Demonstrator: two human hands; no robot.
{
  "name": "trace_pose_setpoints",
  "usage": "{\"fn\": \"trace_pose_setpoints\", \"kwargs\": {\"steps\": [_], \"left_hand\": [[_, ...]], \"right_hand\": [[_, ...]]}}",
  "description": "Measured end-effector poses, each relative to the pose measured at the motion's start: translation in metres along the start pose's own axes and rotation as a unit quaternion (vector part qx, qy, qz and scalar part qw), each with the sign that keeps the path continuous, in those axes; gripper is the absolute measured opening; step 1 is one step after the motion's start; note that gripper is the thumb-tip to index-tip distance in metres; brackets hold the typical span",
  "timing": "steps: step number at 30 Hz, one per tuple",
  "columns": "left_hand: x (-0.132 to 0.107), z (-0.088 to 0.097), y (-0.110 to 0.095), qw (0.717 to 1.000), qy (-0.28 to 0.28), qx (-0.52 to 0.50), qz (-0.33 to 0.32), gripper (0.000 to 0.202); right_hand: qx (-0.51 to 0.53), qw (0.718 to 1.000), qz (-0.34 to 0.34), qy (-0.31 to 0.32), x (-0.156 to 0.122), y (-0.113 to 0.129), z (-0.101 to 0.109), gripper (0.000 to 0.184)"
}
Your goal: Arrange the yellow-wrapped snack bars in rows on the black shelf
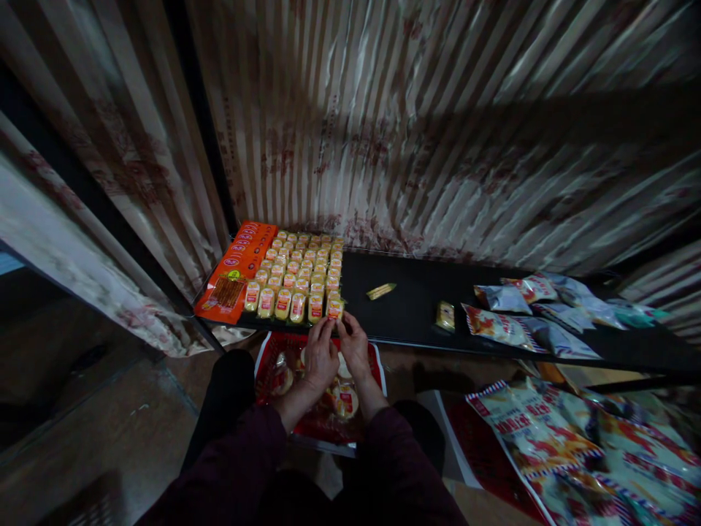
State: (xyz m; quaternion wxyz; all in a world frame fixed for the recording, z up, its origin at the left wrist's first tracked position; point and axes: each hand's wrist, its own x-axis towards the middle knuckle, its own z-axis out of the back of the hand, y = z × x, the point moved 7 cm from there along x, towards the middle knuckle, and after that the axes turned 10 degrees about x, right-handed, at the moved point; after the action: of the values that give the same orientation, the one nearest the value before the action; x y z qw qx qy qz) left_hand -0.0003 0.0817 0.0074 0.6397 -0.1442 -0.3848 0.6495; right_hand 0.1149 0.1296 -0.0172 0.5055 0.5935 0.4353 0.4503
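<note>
My left hand [322, 356] and my right hand [355, 345] meet at the shelf's front edge, fingertips pinched on a small wrapped cake [335, 305]. That cake stands at the front right corner of a block of similar wrapped cakes [299, 267], set in tight rows. Left of the block lies an orange packet [241, 256] with a see-through window. Below my hands is a red basket [263, 365] with a pale rim, holding several loose wrapped pieces [346, 402], partly hidden by my forearms.
On the black shelf [405, 314] lie a thin wrapped stick [382, 291] and a single wrapped piece [445, 316]. Several snack bags [501, 326] are piled at its right end. Larger bags [542, 431] fill a container at lower right. A dark post [202, 102] rises at left before a striped curtain [383, 131].
</note>
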Motion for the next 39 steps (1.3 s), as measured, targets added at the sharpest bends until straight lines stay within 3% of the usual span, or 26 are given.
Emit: {"fn": "trace_pose_setpoints", "kwargs": {"steps": [6,21,29,39], "left_hand": [[0.001,0.0,0.0,0.999,0.02,0.024,-0.007,0.057],[0.007,-0.004,-0.006,0.996,0.033,0.043,-0.069,0.058],[0.007,-0.013,-0.003,0.98,0.014,0.156,-0.125,0.054],[0.002,-0.017,-0.002,0.952,0.004,0.265,-0.155,0.053]], "right_hand": [[-0.08,0.996,0.039,-0.02,0.001,0.003,0.003,0.034],[-0.154,0.985,0.069,-0.025,0.005,0.008,0.004,0.031],[-0.246,0.964,0.103,0.014,0.01,0.015,-0.002,0.037],[-0.219,0.969,0.113,0.011,0.025,0.003,0.01,0.047]]}}
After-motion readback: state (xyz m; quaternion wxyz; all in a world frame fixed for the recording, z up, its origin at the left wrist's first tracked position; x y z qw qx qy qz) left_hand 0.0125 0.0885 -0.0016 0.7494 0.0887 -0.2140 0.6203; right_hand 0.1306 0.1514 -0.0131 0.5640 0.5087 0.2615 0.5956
